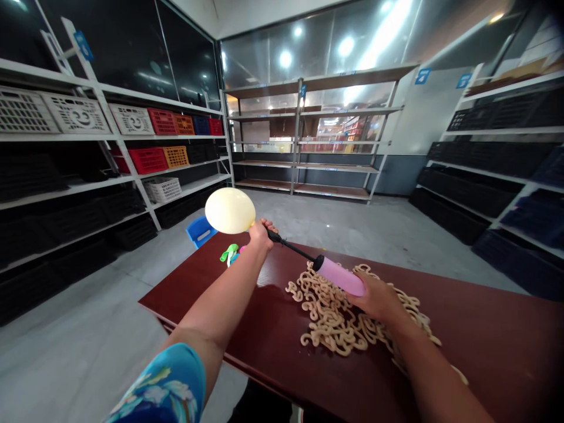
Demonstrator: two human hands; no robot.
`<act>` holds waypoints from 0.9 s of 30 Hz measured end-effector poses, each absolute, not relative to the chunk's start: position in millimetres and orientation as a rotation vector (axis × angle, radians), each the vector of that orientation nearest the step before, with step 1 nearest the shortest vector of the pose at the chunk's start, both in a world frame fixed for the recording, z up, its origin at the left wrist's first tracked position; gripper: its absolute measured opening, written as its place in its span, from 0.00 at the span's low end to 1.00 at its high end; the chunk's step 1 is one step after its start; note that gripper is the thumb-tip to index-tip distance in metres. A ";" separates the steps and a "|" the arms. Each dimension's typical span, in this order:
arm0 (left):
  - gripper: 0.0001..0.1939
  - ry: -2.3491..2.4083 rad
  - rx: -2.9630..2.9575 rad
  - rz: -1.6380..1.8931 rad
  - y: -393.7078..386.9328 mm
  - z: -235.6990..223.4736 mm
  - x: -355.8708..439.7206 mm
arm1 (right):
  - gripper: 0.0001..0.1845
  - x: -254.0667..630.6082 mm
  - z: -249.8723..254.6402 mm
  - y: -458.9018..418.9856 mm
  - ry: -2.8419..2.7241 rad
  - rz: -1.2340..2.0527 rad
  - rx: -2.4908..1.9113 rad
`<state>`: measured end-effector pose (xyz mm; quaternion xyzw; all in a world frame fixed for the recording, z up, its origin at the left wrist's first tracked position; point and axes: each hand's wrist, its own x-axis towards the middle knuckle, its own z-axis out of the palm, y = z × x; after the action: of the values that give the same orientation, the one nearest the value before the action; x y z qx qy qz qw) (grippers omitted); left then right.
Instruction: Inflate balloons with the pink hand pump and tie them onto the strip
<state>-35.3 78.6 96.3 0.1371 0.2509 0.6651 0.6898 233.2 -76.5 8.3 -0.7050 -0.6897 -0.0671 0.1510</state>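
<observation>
A pale yellow balloon (230, 210), rounded and inflated, sticks out to the left of my left hand (261, 234). That hand is closed around the balloon's neck and the black nozzle end of a balloon pump. The pump's pink barrel (340, 276) is gripped by my right hand (374, 298), with a black rod (296, 249) stretched between the two hands. Both hands are above the table. Beneath the barrel and my right forearm lies a heap of curled, beige, worm-like pieces (335, 329), whose kind I cannot make out; the forearm hides some.
Limp balloons (230, 252), green and other colours, lie at the far left of the dark red table (264, 317). A blue chair (201, 231) stands behind that corner. Shelves with crates (147, 160) line the left; a rack (299, 141) stands at the back, and dark bins (476, 158) fill the right.
</observation>
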 end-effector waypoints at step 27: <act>0.08 0.522 0.160 1.511 57.5 69.5 2.5 | 0.18 256.6 7.6 -75.0 -1.768 -0.510 -1.942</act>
<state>2.5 57.5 69.5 0.0718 0.2337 0.6768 0.6943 256.6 -75.0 7.6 -0.7062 -0.6430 -0.1856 0.2309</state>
